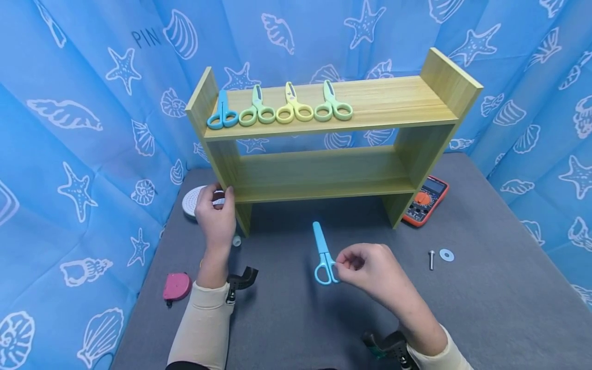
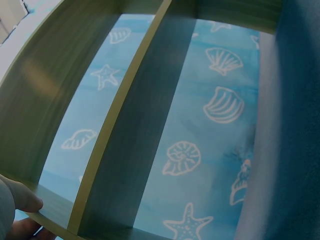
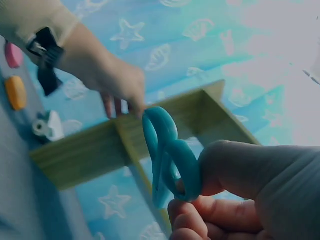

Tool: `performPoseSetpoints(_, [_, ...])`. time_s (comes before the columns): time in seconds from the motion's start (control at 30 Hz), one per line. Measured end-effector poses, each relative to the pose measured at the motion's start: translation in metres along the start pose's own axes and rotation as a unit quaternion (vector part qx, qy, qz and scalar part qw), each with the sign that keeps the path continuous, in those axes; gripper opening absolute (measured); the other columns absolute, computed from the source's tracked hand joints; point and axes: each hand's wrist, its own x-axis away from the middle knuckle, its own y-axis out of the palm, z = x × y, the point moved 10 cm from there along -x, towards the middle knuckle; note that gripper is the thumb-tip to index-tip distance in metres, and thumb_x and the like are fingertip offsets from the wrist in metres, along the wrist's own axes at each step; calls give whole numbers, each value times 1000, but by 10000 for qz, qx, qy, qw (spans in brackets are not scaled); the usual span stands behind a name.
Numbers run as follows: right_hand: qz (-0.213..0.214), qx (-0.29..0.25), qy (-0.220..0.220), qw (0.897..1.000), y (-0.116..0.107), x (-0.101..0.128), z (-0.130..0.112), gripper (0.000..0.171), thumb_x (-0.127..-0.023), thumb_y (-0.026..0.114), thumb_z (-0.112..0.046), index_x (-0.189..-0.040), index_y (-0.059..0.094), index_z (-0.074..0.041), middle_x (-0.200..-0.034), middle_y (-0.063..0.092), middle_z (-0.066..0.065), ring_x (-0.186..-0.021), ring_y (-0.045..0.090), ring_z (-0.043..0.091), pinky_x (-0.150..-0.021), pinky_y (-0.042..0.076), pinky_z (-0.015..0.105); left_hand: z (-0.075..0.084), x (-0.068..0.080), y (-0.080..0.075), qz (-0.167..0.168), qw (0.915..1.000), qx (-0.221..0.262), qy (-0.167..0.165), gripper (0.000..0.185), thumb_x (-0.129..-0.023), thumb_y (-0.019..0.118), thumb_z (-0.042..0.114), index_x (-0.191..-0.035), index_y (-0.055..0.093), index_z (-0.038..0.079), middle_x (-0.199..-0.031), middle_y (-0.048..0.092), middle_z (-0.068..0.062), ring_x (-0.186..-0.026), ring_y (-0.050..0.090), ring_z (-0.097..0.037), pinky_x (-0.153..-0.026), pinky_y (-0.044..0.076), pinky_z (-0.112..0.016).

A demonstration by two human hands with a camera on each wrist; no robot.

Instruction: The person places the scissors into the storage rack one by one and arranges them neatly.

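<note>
A pair of light blue scissors (image 1: 320,240) hangs over the table in front of the shelf, its blades pointing away from me. My right hand (image 1: 376,270) pinches one handle loop between thumb and fingers; the right wrist view shows both loops of the scissors (image 3: 185,170) up close. On the left side panel of the wooden two-tier shelf (image 1: 393,103), my left hand (image 1: 216,218) holds the front edge, thumb on the inner side. Along the upper tier lie blue scissors (image 1: 223,110), green scissors (image 1: 257,105), yellow scissors (image 1: 293,103) and another green pair (image 1: 332,102).
Behind the left hand sits a white round object (image 1: 190,203). A pink tape measure (image 1: 177,286) lies at the left. To the right are a multimeter (image 1: 425,200), a bolt (image 1: 431,260) and a washer (image 1: 446,255). A blue curtain (image 1: 115,154) hangs around the table.
</note>
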Motion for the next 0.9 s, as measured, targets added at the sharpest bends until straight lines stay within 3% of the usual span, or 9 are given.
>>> performPoseSetpoints(0.4, [778,96,-185,9968,-68,11,-14,7,-86,79,-3,-91,76,-8,-73,66,-4,-62,59,13,-55,50,25,1,1,-2,11,10000,-45,-11,14,-93,66,-8,-105,67,-18,-99,62,-31,-87,64,-40,-65,46,-13])
performPoseSetpoints(0.73, [1591,116,-444,9862,-135,19,-29,7,-88,79,-3,-94,77,-5,-78,72,-2,-60,64,10,-53,48,20,1,1,-1,-33,10000,-34,55,15,-94,67,-8,-106,67,-17,-100,62,-31,-89,63,-39,-67,47,-13])
performPoseSetpoints(0.9, [1886,68,-373,9813,-167,18,-40,9,-89,79,-6,-98,78,-5,-77,73,-3,-61,64,9,-55,48,18,1,0,0,-20,9999,-9,139,14,-94,67,-8,-104,66,-17,-99,62,-31,-88,63,-42,-67,47,-12])
